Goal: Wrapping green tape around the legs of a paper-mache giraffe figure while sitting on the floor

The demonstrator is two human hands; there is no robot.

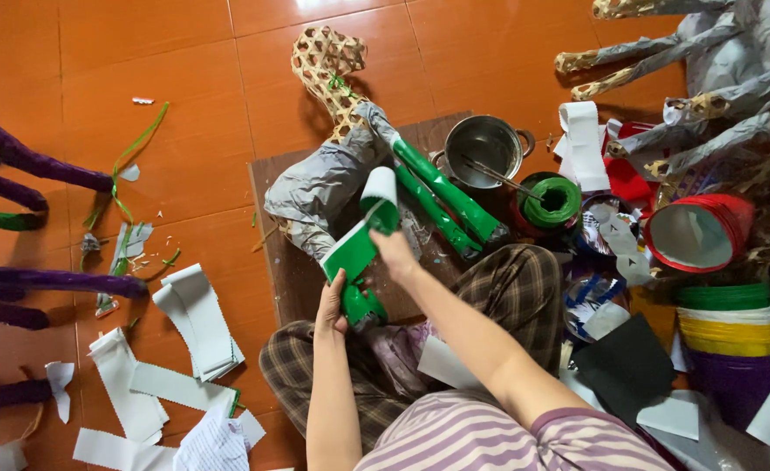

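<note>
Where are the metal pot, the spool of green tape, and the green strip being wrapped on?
metal pot (pixel 481 144), head view, inner wall
spool of green tape (pixel 552 199), head view, wound top
green strip (pixel 352 251), head view, flat middle

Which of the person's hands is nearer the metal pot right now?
Right. The right hand pinches the green paper strip just below-left of the metal pot; the left hand grips the figure's green leg lower down, farther from it.

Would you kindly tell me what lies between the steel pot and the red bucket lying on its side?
In the head view, a spool of green tape sits between the steel pot and the red bucket, with cut paper scraps beside it.
</note>
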